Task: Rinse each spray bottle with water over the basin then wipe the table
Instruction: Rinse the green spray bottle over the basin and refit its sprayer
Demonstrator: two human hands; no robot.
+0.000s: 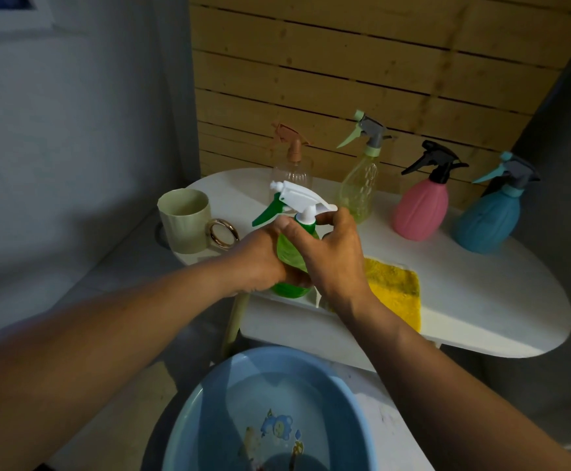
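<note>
Bottle, green, upright at table edge: left hand is wrapping its body, right hand is pinching the collar under the white sprayer. Advice: keeping the body steady, unscrewing squarely, rinsing over the basin below both wrists.

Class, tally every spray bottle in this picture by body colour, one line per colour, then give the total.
Green: 1, the green bottle held by both hands
Clear: 1, the clear bottle
Pale yellow-green: 1, the yellow-green bottle
Pink: 1, the pink bottle
Blue: 1, the blue bottle
Total: 5
</note>
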